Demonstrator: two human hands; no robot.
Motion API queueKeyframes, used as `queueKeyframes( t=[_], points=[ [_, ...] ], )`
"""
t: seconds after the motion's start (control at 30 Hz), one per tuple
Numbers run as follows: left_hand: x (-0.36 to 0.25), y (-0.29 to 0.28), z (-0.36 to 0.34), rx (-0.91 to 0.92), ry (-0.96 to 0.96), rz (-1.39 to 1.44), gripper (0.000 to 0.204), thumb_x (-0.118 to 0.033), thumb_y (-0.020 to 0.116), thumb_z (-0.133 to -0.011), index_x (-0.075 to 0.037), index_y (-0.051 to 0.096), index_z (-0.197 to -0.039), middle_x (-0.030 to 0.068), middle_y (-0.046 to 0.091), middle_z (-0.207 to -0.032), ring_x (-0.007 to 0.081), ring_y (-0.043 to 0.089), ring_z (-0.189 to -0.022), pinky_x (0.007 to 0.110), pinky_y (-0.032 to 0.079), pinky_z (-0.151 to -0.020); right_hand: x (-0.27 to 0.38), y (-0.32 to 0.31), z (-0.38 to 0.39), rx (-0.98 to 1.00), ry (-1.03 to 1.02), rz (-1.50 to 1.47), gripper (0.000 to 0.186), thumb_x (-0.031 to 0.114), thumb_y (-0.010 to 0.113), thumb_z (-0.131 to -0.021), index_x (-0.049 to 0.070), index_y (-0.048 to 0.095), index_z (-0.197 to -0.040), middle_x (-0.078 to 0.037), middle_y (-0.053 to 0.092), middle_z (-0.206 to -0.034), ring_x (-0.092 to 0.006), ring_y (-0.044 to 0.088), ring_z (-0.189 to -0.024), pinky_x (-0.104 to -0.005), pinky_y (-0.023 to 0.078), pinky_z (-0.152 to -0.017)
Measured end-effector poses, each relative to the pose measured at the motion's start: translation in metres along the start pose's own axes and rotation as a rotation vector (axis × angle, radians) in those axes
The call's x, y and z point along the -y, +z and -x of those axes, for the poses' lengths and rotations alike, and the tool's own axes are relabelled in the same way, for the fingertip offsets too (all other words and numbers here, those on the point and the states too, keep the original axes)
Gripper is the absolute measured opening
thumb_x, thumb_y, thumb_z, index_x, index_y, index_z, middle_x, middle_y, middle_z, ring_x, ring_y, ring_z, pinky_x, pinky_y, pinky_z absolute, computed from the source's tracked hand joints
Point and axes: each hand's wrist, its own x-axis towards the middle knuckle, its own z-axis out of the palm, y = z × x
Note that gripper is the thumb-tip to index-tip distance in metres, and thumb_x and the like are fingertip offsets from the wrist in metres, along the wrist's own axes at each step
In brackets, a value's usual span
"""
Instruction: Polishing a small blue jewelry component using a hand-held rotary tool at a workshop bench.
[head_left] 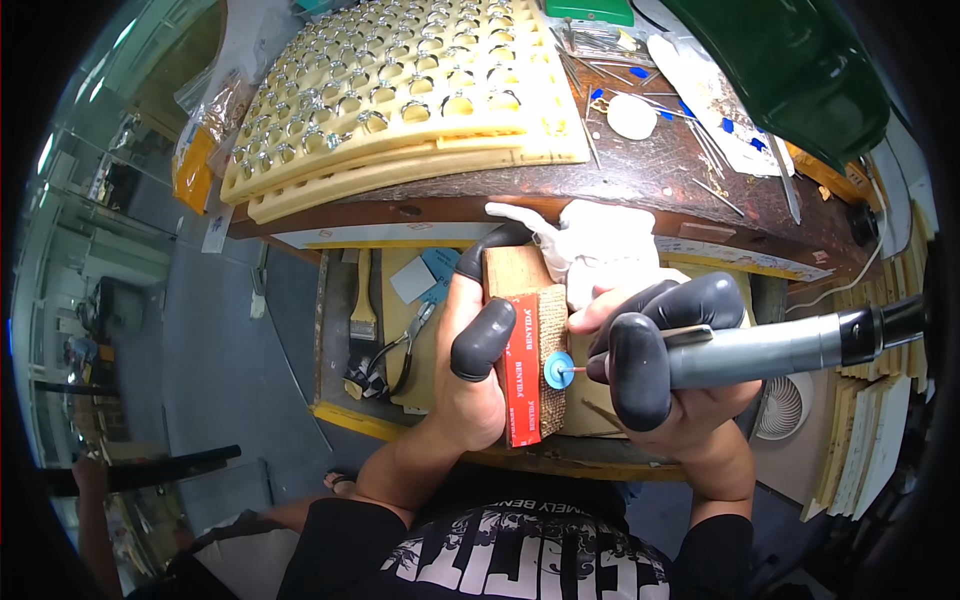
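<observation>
My left hand (pixel 472 405), with black finger covers on the thumb and a finger, is closed round a wooden block (pixel 523 375). Red printed tape wraps part of the block, and a rough brown strip runs along its right side. In my right hand (pixel 650 385), also in black finger covers, lies a grey rotary handpiece (pixel 770 350), gripped like a pen. Its thin shaft carries a small blue disc (pixel 558 371), which appears to meet the rough strip. Behind the block a bundled white cloth (pixel 605 240) sits at the bench edge.
Stacked cream trays (pixel 400 100) of rings cover the bench's far left. Burs, a round white piece (pixel 632 117) and a green lamp (pixel 790 70) are at the right. The open drawer (pixel 375 425) below holds a brush (pixel 363 310) and pliers (pixel 405 345). Another person's arm (pixel 92 510) shows at left.
</observation>
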Motion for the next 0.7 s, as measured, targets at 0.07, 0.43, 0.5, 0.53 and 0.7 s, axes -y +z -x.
queueKeyframes(
  t=[0.07, 0.43, 0.5, 0.53, 0.7],
  points=[
    [-0.0004, -0.0002, 0.0002, -0.006, 0.003, -0.006, 0.070, -0.041, 0.052, -0.094, 0.001, 0.027, -0.144, 0.0202, 0.051, -0.132, 0.0262, 0.056, -0.119, 0.041, 0.045, -0.104, -0.0014, 0.0006, 0.0006, -0.026, 0.044, -0.054, 0.008, -0.003, 0.065, -0.089, -0.003, 0.062, -0.082, -0.017, 0.068, -0.080, -0.0238, 0.070, -0.074, -0.0478, 0.058, -0.084],
    [0.0018, 0.0022, -0.0002, -0.018, 0.039, 0.008, 0.067, -0.040, 0.051, -0.095, 0.002, 0.029, -0.142, 0.0208, 0.052, -0.131, 0.0266, 0.057, -0.119, 0.041, 0.045, -0.104, -0.0003, -0.0018, -0.0001, 0.015, -0.028, 0.070, 0.007, -0.005, 0.069, -0.084, -0.004, 0.064, -0.079, -0.017, 0.069, -0.082, -0.0261, 0.070, -0.076, -0.0485, 0.058, -0.085],
    [0.0020, 0.0010, 0.0000, -0.016, 0.037, 0.008, 0.068, -0.040, 0.051, -0.094, 0.002, 0.029, -0.143, 0.0209, 0.052, -0.131, 0.0268, 0.057, -0.119, 0.041, 0.045, -0.104, 0.0008, -0.0016, -0.0005, 0.017, -0.036, 0.086, 0.008, -0.005, 0.069, -0.084, -0.004, 0.064, -0.079, -0.017, 0.068, -0.082, -0.0264, 0.071, -0.076, -0.0486, 0.058, -0.085],
    [0.0023, 0.0005, 0.0000, -0.013, 0.034, 0.009, 0.068, -0.040, 0.051, -0.094, 0.002, 0.029, -0.143, 0.0211, 0.052, -0.131, 0.0269, 0.057, -0.119, 0.041, 0.045, -0.104, 0.0008, -0.0015, -0.0006, 0.019, -0.044, 0.104, 0.008, -0.005, 0.069, -0.084, -0.004, 0.064, -0.078, -0.016, 0.068, -0.082, -0.0267, 0.071, -0.077, -0.0486, 0.058, -0.084],
    [0.0033, -0.0002, 0.0000, -0.018, 0.034, 0.004, 0.069, -0.039, 0.051, -0.093, 0.002, 0.028, -0.144, 0.0214, 0.051, -0.132, 0.0270, 0.057, -0.119, 0.041, 0.045, -0.104, -0.0024, 0.0003, 0.0007, -0.010, -0.013, 0.012, 0.009, -0.005, 0.069, -0.085, -0.003, 0.064, -0.077, -0.014, 0.067, -0.079, -0.0271, 0.071, -0.078, -0.0486, 0.059, -0.084]
  ],
)
